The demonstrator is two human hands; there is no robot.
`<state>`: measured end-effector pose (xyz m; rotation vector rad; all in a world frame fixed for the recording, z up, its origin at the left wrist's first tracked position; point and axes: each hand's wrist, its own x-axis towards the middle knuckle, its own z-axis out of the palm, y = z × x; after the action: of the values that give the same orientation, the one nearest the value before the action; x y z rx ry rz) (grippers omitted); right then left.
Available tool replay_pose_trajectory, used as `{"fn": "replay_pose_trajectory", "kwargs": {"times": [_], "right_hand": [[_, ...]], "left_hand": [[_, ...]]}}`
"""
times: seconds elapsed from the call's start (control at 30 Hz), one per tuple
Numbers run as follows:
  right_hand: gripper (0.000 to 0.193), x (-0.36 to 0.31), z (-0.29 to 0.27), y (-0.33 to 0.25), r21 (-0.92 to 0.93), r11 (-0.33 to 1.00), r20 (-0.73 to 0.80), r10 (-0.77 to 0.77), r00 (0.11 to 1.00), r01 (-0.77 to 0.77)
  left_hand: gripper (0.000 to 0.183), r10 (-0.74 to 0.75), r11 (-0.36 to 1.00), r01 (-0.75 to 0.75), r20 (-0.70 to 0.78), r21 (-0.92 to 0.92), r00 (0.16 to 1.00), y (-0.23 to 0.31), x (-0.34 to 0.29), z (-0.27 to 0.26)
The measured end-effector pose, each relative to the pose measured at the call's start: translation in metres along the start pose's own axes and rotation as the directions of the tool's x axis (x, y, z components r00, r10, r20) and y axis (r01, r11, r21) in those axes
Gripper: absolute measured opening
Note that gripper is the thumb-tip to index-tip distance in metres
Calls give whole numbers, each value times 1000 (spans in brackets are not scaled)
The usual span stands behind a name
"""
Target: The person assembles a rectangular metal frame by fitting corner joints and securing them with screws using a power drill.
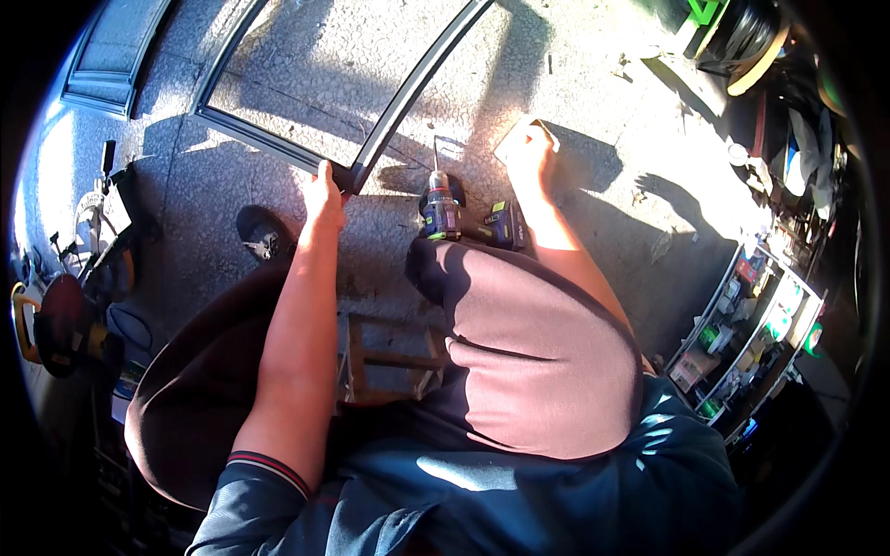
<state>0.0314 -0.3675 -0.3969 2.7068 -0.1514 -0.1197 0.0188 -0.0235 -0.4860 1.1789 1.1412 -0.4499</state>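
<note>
My left hand (324, 196) is closed around the near corner of a dark rectangular frame (269, 145), which looks like a window or screen frame and extends away from me. Off to the right, my right hand (532, 165) grips a flat, pale piece (505, 144) with a brownish edge; sun glare hides what kind of thing it is. Between my hands, a cordless drill (443, 211) with a long thin bit rests by my right knee, its bit pointing away and its battery toward the right.
Another framed panel (113, 56) lies at the far left. Power tools (69, 324) crowd the left side. A wire shelf (756, 329) with small items stands on the right, and a large black spool (744, 37) at the far right. A wooden stool frame (389, 357) shows beneath me.
</note>
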Motion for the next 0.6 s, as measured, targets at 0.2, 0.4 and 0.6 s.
{"fn": "replay_pose_trajectory", "kwargs": {"times": [0.2, 0.4, 0.6], "right_hand": [[35, -1, 103, 62, 337, 874, 465, 168, 869, -349], [32, -4, 101, 75, 413, 814, 567, 120, 815, -407], [30, -12, 92, 66, 452, 759, 536, 188, 823, -468]], "left_hand": [[33, 38, 989, -49, 76, 141, 996, -8, 20, -15], [25, 127, 932, -127, 21, 340, 992, -5, 10, -31], [18, 137, 949, -135, 10, 285, 990, -21, -6, -31]]}}
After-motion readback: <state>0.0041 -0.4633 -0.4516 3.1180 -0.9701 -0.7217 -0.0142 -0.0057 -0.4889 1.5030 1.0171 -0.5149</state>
